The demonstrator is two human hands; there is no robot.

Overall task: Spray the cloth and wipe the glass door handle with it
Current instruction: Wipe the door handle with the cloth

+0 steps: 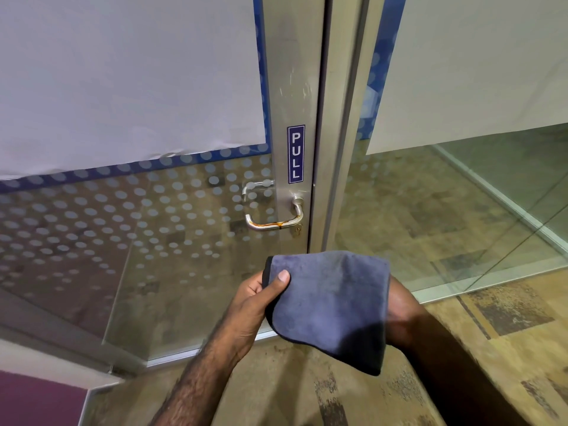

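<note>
A folded blue-grey cloth (330, 305) is held flat in front of me, below the door. My left hand (258, 305) grips its left edge with the thumb on top. My right hand (399, 315) holds the right side from underneath, mostly hidden by the cloth. Above the cloth, a metal lever handle (272, 222) sticks out from the aluminium door frame (292, 87). An orange-brown streak runs along the handle's bar. No spray bottle is in view.
A blue PULL sticker (295, 153) sits on the frame above the handle. The glass door panel (153, 226) at left has frosted dots and white film. A fixed glass panel (461, 195) stands at right. Patterned carpet (307, 395) lies underfoot.
</note>
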